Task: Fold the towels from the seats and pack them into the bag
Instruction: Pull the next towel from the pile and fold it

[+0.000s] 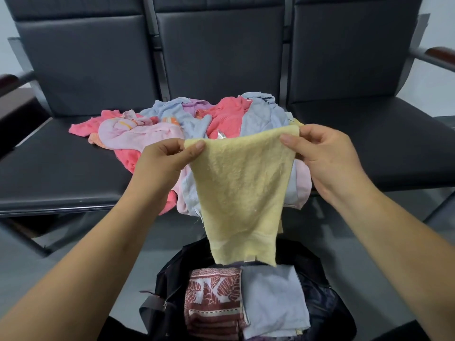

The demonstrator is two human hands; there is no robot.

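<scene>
yellow towel [242,193] hangs lengthwise, long axis vertical, above open bag [320,286] | left hand [167,158] and right hand [322,153] each pinch a top corner | heap on seats [61,168] behind

One wide-angle head-worn camera faces forward and down at close range: row of black padded seats [61,168] ahead, open black fabric bag [172,276] directly below.

Three dark seats [61,173], one heap of unfolded towels [172,119], one yellow towel [241,188], one black bag [172,279], one red-patterned folded towel [211,296], one blue-grey folded towel [273,296], one left hand [160,163], one right hand [327,156]
</scene>
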